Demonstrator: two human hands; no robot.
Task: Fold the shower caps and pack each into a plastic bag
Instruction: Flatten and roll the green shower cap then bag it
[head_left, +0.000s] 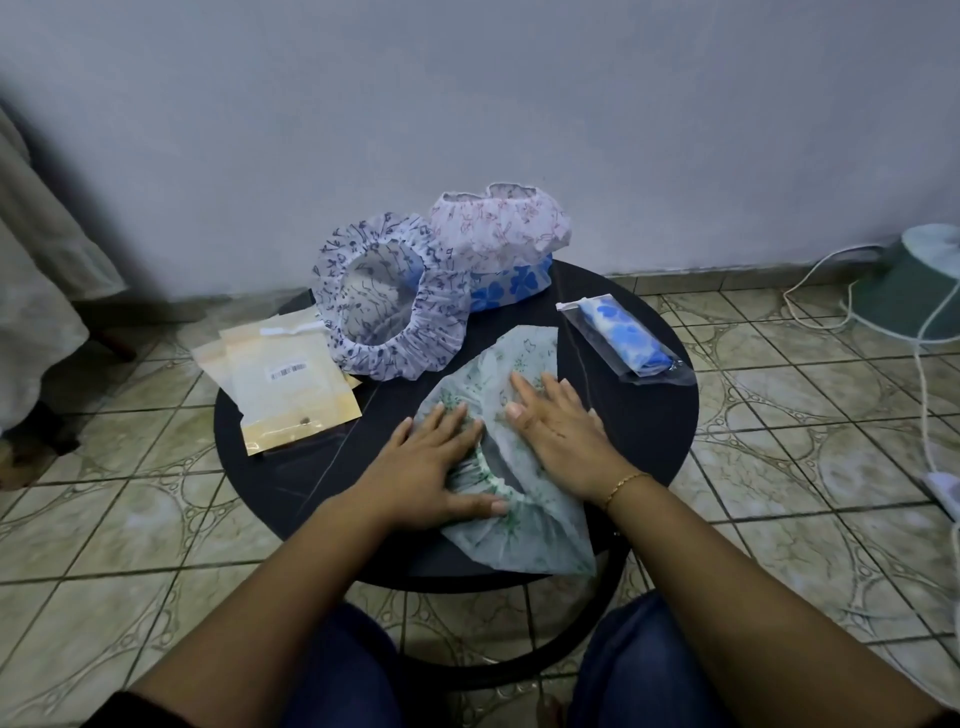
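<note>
Shower cap (524, 364) lies under flat, spread left hand (431, 467) and right hand (558, 431); plastic bag (626, 340) holds a folded blue cap.

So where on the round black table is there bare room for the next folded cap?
Bare black tabletop lies in front of the yellowish plastic bags, left of the left hand; another patch between right hand and bagged blue cap. The back is crowded with unfolded caps.

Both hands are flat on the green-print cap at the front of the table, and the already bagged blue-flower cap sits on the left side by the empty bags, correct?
Not quite. The head view shows the bagged blue-flower cap on the right side of the table, apart from the empty bags on the left. The left hand and right hand do lie flat on the green-print cap.
</note>
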